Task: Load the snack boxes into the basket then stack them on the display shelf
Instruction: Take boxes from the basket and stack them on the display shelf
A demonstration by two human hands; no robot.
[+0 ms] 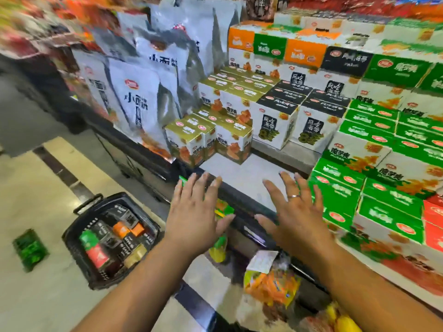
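A black basket (79,257) stands on the floor at lower left, holding several snack boxes in black, orange, green and red. My left hand (195,212) and my right hand (296,212) hover side by side with fingers spread, palms down, over the front edge of the display shelf (242,173). Neither hand holds anything. Gold-topped snack boxes (208,137) are stacked on the shelf just beyond my hands, black-topped boxes (287,116) behind them, green-topped boxes (374,178) to the right.
A green box (30,249) lies alone on the tiled floor left of the basket. Large white snack bags (141,101) lean at the shelf's left. Orange and yellow packets (271,281) hang below the shelf edge near my right arm.
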